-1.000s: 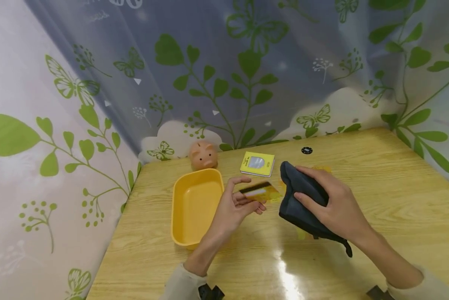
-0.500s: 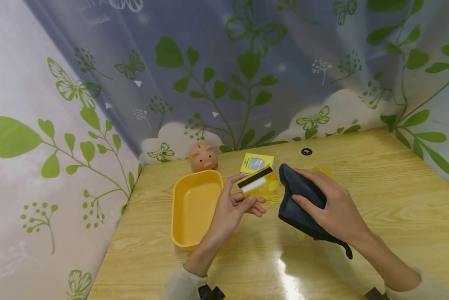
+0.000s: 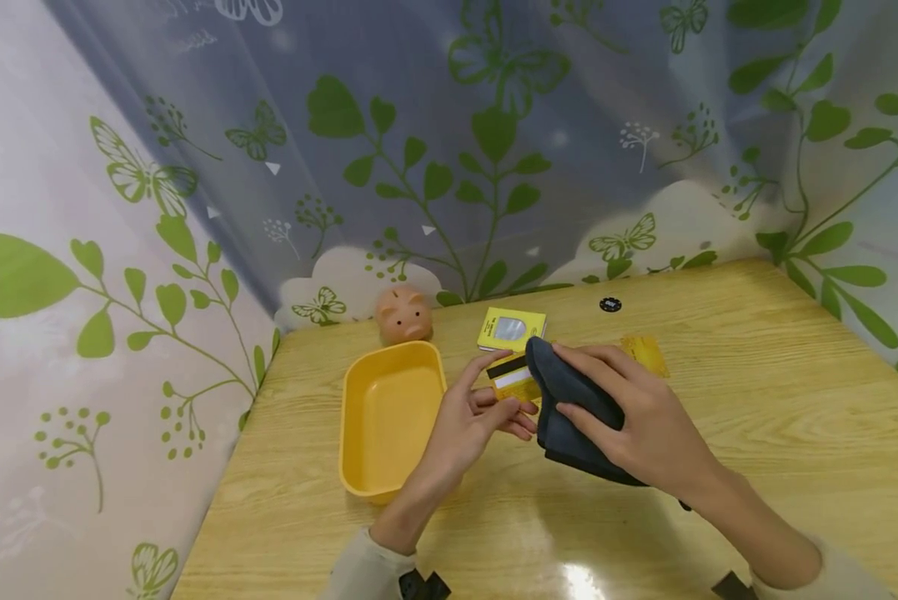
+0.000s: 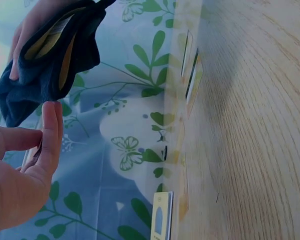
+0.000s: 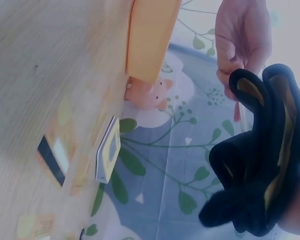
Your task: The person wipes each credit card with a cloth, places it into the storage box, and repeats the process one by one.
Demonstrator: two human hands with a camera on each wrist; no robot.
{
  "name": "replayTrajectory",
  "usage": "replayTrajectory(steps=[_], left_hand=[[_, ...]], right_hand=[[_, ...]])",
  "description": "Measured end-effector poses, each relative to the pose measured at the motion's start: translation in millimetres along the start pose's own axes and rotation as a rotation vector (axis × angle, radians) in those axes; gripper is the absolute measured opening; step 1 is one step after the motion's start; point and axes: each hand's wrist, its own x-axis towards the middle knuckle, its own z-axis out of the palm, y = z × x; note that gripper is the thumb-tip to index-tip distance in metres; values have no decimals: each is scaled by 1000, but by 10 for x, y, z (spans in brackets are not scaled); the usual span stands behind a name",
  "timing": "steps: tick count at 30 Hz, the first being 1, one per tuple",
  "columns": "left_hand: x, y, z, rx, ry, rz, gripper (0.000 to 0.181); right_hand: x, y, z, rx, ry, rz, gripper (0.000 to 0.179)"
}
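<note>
In the head view, the left hand [image 3: 464, 425] pinches a yellow plastic card with a black stripe and a white strip [image 3: 510, 382] between thumb and fingers. The card is raised above the pale wood-grain table [image 3: 283, 533], its right end covered by a soft, dark blue fabric pouch [image 3: 572, 383]; whether that end is inside cannot be told. The right hand [image 3: 647, 421] grips the pouch, thumb on the near side and fingers over the far side. A yellow rounded rectangular tray [image 3: 388, 425] lies left of the left hand, with a pinkish-orange piggy bank [image 3: 403, 317] just behind it. Farther back are a yellow rectangular booklet [image 3: 512, 327] and a round black chip [image 3: 609, 305].

In the left wrist view, the card is mostly hidden between thumb and fingers; the pouch's folds gape, showing a yellowish lining.

In the right wrist view, the pouch fills the foreground, and a black-striped loose card [image 5: 52, 160] lies flat near the booklet.
</note>
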Motion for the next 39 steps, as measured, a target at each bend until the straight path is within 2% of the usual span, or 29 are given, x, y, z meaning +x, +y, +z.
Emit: replayTrajectory(steps=[5,11,15,19,24,28,39], left_hand=[[5,2,13,48,33,-27,62],[27,-8,-4,162,65,-4,62],[32,-1,-14,226,51,2,56],[10,4,-21,251,19,9,59],[-16,-14,-38,248,-7,27,61],[-23,-45,-49,222,-13,17,60],[-38,-47,-39,134,-19,24,62]], right_hand=[[58,-50,48,-53,-68,-22,76],[105,-68,108,-61,-127,-71,76],[132,-98,163,-75,-130,-108,74],[134,-113,224,-95,-140,-140,70],[97,-95,278,-137,-150,-156,69],[62,-79,300,-170,-153,-159,68],[-5,-26,225,-268,-96,-142,76]])
